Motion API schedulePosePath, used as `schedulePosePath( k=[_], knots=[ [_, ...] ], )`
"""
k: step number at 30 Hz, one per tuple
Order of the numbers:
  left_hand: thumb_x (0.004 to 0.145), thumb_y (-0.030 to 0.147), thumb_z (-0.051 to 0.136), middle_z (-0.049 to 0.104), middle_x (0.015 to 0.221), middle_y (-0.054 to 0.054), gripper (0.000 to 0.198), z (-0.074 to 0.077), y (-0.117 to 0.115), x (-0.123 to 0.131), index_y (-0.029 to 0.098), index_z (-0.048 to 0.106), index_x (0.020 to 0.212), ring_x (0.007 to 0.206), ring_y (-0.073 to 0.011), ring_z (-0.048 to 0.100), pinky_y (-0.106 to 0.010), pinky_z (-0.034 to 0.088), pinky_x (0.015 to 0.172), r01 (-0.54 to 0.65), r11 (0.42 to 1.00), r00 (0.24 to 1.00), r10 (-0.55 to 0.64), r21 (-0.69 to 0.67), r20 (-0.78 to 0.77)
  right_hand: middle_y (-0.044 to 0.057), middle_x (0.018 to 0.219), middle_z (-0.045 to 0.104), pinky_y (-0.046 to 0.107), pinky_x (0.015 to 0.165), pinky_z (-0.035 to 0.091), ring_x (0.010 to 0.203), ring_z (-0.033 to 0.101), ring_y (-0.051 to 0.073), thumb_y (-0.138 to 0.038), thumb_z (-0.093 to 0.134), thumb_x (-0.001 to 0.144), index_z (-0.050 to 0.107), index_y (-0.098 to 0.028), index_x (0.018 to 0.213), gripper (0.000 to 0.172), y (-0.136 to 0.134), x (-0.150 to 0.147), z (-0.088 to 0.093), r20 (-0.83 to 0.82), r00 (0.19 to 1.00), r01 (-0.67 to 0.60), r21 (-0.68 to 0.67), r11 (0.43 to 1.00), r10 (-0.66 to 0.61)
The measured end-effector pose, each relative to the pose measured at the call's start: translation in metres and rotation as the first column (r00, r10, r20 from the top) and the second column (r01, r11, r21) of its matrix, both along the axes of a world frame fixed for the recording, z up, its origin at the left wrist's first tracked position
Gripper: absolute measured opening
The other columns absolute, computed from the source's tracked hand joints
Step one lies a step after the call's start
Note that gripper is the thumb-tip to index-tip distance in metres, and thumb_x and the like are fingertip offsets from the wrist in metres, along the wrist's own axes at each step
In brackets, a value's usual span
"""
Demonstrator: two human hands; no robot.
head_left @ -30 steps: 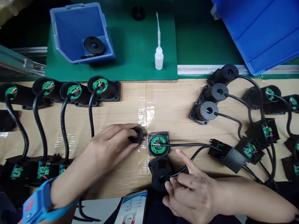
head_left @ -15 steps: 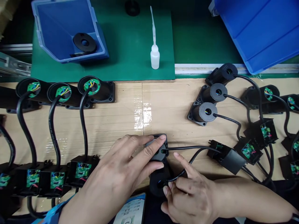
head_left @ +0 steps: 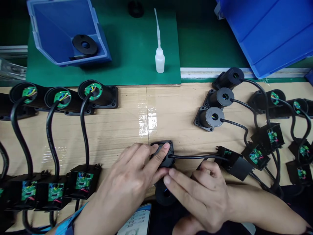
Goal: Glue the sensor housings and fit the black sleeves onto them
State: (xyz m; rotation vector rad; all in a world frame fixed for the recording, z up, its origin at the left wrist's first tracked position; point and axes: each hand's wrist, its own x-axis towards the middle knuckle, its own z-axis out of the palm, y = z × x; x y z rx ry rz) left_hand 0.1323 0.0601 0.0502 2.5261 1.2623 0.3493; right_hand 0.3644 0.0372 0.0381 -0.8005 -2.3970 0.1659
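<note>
A black square-flanged motor housing [head_left: 171, 146] stands on the cardboard at centre. My left hand [head_left: 129, 179] lies over it, thumb and fingers pressed on the black round cap [head_left: 161, 154] on top. My right hand [head_left: 202, 195] reaches in from the right, its fingers together against the housing's near side. A black cable [head_left: 193, 157] leaves the housing to the right and ends in a black box [head_left: 236, 166]. A second black motor [head_left: 162, 195] lies just below, partly hidden by both hands.
A row of open motors with green boards [head_left: 90, 89] lines the left, their cables running to boxes [head_left: 83, 181]. Capped motors [head_left: 215, 117] cluster at right. Behind are a green mat [head_left: 137, 49], a white dropper bottle [head_left: 159, 60], a small blue bin [head_left: 49, 32] holding a black disc [head_left: 85, 45], and a large blue bin [head_left: 269, 29].
My left hand carried the black cap rightward onto the housing, covering its green board. My right hand moved from the lower motor's cable up to the housing.
</note>
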Motion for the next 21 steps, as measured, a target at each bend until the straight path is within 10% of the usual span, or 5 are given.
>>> schedulePosePath(
  k=[7, 14, 21],
  knots=[
    [0.103, 0.034, 0.055, 0.067, 0.109, -0.013, 0.056, -0.006, -0.001, -0.006, 0.013, 0.046, 0.153, 0.099, -0.0274, 0.065, -0.043, 0.060, 0.083, 0.069, 0.996, 0.998, -0.069, 0.049, -0.003, 0.009, 0.106, 0.079, 0.038, 0.070, 0.037, 0.080, 0.058, 0.019, -0.063, 0.040, 0.105, 0.077, -0.007, 0.110, 0.067, 0.007, -0.009, -0.004, 0.072, 0.997, 0.039, 0.013, 0.999, -0.040],
    [0.102, 0.028, 0.056, 0.068, 0.133, -0.005, 0.042, -0.028, 0.014, -0.011, 0.035, 0.057, 0.143, 0.124, -0.0227, 0.065, -0.037, 0.057, 0.105, 0.025, 0.859, 0.848, 0.253, -0.511, 0.466, 0.007, 0.099, 0.076, 0.040, 0.073, 0.036, 0.082, 0.059, 0.017, -0.059, 0.050, 0.101, 0.077, -0.010, 0.106, 0.056, 0.006, -0.012, -0.014, 0.042, 0.998, 0.045, 0.026, 0.999, -0.046],
    [0.103, 0.018, 0.051, 0.069, 0.120, -0.005, 0.027, -0.049, 0.010, -0.002, 0.028, 0.063, 0.125, 0.116, -0.0167, 0.066, -0.031, 0.055, 0.099, 0.065, 0.917, 0.778, 0.199, -0.393, 0.596, 0.006, 0.101, 0.077, 0.040, 0.072, 0.037, 0.083, 0.057, 0.017, -0.046, 0.058, 0.098, 0.076, -0.011, 0.108, 0.041, 0.007, -0.010, -0.013, 0.075, 0.997, 0.019, 0.050, 0.999, -0.023]
  ],
)
